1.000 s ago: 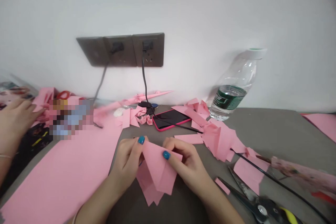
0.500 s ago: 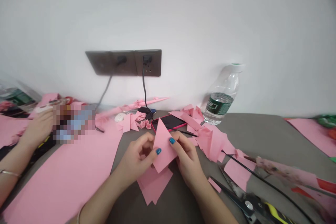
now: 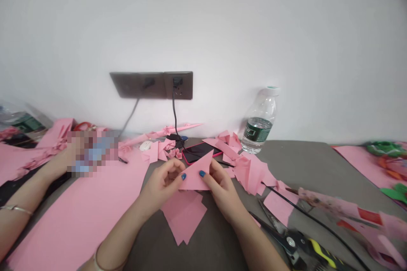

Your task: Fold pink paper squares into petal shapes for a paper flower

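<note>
Between both hands is a folded piece of pink paper (image 3: 196, 176), roughly triangular, held up off the table. My left hand (image 3: 164, 184) pinches its left corner, the thumb lying on the front face. On the right side, my right hand (image 3: 221, 186) grips it with thumb in front and fingers behind. Under my hands a small stack of pink paper squares (image 3: 185, 220) lies on the grey table. Just beyond the hands rests a phone with a pink edge (image 3: 200, 152), partly covered by the paper.
Folded pink pieces (image 3: 251, 171) lie right of the phone, near a water bottle (image 3: 259, 123). Scissors (image 3: 291, 239) with black-and-yellow handles are at front right, beside a black cable (image 3: 313, 211). A large pink sheet (image 3: 82, 216) spreads left, near another person's arm (image 3: 34, 190).
The pink paper has turned in my hands: its point, upright before, now leans to the upper right and a straight edge lies along the bottom. The view has shifted slightly.
</note>
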`<state>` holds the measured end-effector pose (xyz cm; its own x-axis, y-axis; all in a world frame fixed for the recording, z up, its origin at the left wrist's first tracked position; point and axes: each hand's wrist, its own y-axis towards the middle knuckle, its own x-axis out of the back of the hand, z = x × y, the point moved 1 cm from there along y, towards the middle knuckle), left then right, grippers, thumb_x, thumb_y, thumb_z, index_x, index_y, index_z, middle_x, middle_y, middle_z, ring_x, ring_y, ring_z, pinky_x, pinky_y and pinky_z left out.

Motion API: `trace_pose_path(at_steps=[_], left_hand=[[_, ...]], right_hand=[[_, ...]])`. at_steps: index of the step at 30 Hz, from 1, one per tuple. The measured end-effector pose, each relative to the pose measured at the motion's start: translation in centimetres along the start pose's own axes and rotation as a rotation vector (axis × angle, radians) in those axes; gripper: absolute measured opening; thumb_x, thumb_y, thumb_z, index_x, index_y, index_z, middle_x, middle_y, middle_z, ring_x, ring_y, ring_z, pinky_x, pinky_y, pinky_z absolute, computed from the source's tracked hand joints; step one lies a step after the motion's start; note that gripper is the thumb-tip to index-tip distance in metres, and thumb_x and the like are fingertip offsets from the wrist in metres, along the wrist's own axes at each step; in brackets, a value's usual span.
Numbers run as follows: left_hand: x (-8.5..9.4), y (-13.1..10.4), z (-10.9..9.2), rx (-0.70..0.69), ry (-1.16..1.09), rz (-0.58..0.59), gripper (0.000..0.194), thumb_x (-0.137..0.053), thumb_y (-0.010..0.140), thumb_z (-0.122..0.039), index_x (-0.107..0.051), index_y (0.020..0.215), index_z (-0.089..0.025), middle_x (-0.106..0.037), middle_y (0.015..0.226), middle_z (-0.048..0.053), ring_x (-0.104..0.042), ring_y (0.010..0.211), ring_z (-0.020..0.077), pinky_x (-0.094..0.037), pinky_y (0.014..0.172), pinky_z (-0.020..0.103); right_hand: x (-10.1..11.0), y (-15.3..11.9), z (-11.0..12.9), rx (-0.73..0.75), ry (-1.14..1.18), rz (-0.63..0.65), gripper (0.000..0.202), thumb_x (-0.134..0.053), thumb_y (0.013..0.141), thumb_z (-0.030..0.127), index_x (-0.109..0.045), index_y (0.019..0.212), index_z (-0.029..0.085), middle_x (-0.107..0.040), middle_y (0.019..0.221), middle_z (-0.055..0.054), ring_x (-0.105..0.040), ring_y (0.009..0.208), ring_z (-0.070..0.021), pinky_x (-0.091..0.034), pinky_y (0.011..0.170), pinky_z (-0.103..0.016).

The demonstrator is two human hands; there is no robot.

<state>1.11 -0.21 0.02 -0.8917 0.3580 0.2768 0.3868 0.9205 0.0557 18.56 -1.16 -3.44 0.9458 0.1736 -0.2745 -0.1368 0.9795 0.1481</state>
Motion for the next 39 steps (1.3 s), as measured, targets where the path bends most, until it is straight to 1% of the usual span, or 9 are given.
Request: trace_pose_path(at_steps=[5, 9, 11, 15, 20, 24, 27, 31, 39], left_hand=[[0.2, 0.0, 0.0, 0.001, -0.117, -0.007, 0.015, -0.054, 0.092, -0.033, -0.052, 0.09, -0.018, -0.061, 0.072, -0.002, -0.063, 0.057, 0.012, -0.05, 0.058, 0.024], [0.6, -0.1, 0.0, 0.001, -0.219, 0.022, 0.011, -0.057, 0.088, -0.028, -0.057, 0.091, -0.017, -0.064, 0.074, 0.0, -0.067, 0.061, 0.0137, -0.055, 0.063, 0.027], [0.8, -0.1, 0.2, 0.013, -0.247, 0.036, 0.009, -0.058, 0.086, -0.025, -0.06, 0.087, -0.016, -0.064, 0.075, 0.0, -0.067, 0.064, 0.0139, -0.055, 0.065, 0.028], [0.8, 0.1, 0.6, 0.035, -0.231, 0.043, 0.014, -0.061, 0.085, -0.029, -0.062, 0.085, -0.016, -0.064, 0.074, 0.0, -0.064, 0.066, 0.0136, -0.054, 0.066, 0.028], [0.6, 0.4, 0.7, 0.105, -0.096, 0.013, 0.016, -0.066, 0.082, -0.03, -0.065, 0.086, -0.015, -0.067, 0.066, 0.0, -0.06, 0.06, 0.0118, -0.048, 0.059, 0.022], [0.7, 0.4, 0.9, 0.137, -0.049, -0.012, 0.018, -0.065, 0.081, -0.03, -0.071, 0.081, -0.013, -0.067, 0.066, 0.002, -0.06, 0.059, 0.0126, -0.05, 0.058, 0.023], [0.8, 0.5, 1.0, 0.146, -0.033, -0.017, 0.021, -0.065, 0.081, -0.033, -0.072, 0.081, -0.013, -0.068, 0.068, 0.003, -0.061, 0.059, 0.0124, -0.051, 0.058, 0.022], [0.8, 0.5, 1.0, 0.128, -0.011, -0.021, 0.023, -0.064, 0.082, -0.035, -0.073, 0.08, -0.014, -0.068, 0.068, 0.002, -0.06, 0.059, 0.0121, -0.05, 0.058, 0.021], [0.3, 0.1, 1.1, 0.134, -0.02, -0.065, 0.016, -0.07, 0.076, -0.031, -0.073, 0.076, -0.015, -0.071, 0.068, 0.003, -0.062, 0.061, 0.0126, -0.049, 0.059, 0.021]], right_hand=[[0.2, 0.0, -0.3, -0.078, 0.106, 0.044, 0.021, -0.062, 0.085, 0.038, -0.062, 0.1, 0.024, -0.061, 0.083, -0.001, -0.053, 0.066, -0.0146, -0.045, 0.054, -0.023], [0.4, 0.0, 0.1, -0.066, 0.142, 0.034, 0.012, -0.064, 0.083, 0.033, -0.066, 0.089, 0.023, -0.058, 0.083, 0.0, -0.051, 0.064, -0.0129, -0.043, 0.057, -0.024], [0.6, 0.0, 0.3, -0.012, 0.093, 0.03, 0.009, -0.061, 0.083, 0.027, -0.067, 0.083, 0.022, -0.058, 0.083, -0.001, -0.052, 0.068, -0.0143, -0.042, 0.061, -0.025], [0.9, 0.0, 0.6, 0.148, -0.066, 0.037, 0.023, -0.048, 0.084, 0.018, -0.067, 0.072, 0.02, -0.058, 0.078, -0.003, -0.052, 0.076, -0.0187, -0.038, 0.069, -0.03], [0.2, -0.1, 0.9, 0.312, -0.275, 0.037, 0.028, -0.043, 0.092, 0.025, -0.059, 0.07, 0.019, -0.054, 0.072, -0.003, -0.051, 0.072, -0.0192, -0.036, 0.067, -0.032], [-0.3, -0.1, 0.5, 0.249, -0.328, -0.065, 0.006, -0.058, 0.087, 0.026, -0.055, 0.085, 0.021, -0.052, 0.078, -0.001, -0.051, 0.072, -0.0169, -0.04, 0.064, -0.028], [-0.3, 0.2, 0.1, 0.163, -0.303, -0.047, 0.017, -0.062, 0.083, 0.026, -0.059, 0.098, 0.02, -0.058, 0.083, -0.002, -0.057, 0.079, -0.0183, -0.045, 0.071, -0.028], [-0.1, 0.4, 0.0, 0.085, -0.317, 0.001, 0.008, -0.062, 0.082, 0.027, -0.063, 0.081, 0.019, -0.064, 0.08, -0.004, -0.06, 0.079, -0.0193, -0.046, 0.073, -0.029], [-0.2, 0.4, 0.4, 0.068, -0.299, 0.011, 0.009, -0.062, 0.082, 0.027, -0.063, 0.078, 0.018, -0.064, 0.077, -0.003, -0.059, 0.075, -0.0181, -0.045, 0.069, -0.028]])
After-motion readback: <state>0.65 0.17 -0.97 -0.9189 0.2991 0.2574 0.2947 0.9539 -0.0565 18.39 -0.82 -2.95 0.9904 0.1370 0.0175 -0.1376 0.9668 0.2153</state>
